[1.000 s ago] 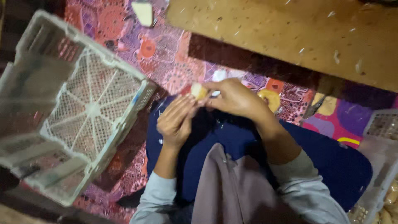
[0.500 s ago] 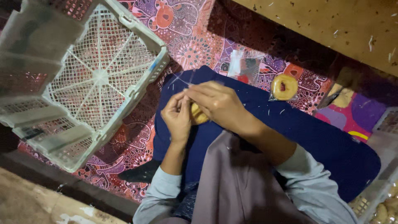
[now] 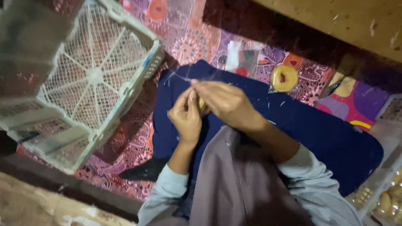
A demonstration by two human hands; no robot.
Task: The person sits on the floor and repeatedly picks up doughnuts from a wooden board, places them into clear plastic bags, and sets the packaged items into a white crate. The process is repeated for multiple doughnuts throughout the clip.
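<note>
My left hand (image 3: 187, 116) and my right hand (image 3: 225, 102) meet over my dark blue lap (image 3: 318, 134). Between their fingers sits a small pale yellow pastry (image 3: 202, 103), mostly hidden, inside a thin clear plastic bag (image 3: 184, 76) that sticks out to the upper left. Both hands pinch the bag around the pastry. A ring-shaped pastry in a clear bag (image 3: 284, 78) lies on the patterned mat beyond my right hand.
A white plastic mesh crate (image 3: 90, 79) lies tipped at the left on the colourful patterned mat (image 3: 188, 37). A wooden surface (image 3: 347, 21) spans the top right. Another white crate holding several pastries (image 3: 387, 196) stands at the lower right edge.
The view has shifted, so the crate and mat slid up and left. My hands stayed together on my lap, closing on the bagged pastry; the ring pastry is now farther right of them.
</note>
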